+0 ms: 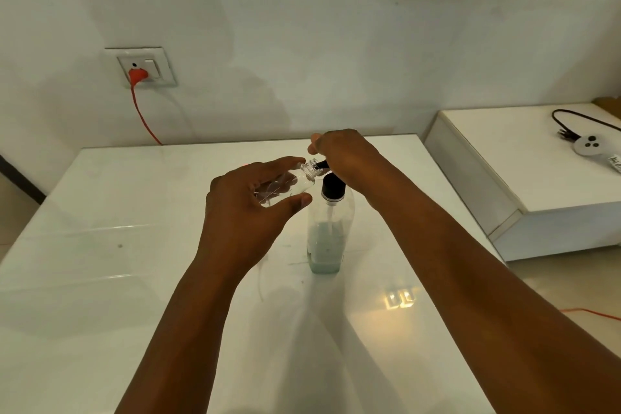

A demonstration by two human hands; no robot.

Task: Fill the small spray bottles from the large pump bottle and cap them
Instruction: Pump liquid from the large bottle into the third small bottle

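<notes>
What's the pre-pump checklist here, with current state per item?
1. Small spray bottle gripped: ok, left hand holds it tilted, neck toward the pump.
2. Small bottle uncapped: ok, its threaded mouth is open.
3. Mouth lined up with the black spout: ok, the spout tip sits right at the mouth; whether it reaches inside, cannot tell.
4. Right hand on the pump head: ok, it rests over the top; finger placement hidden.
5. Large pump bottle upright on the white table: ok.
6. Liquid left to pump: ok, pale liquid fills its lower part, and the dip tube reaches into it.
</notes>
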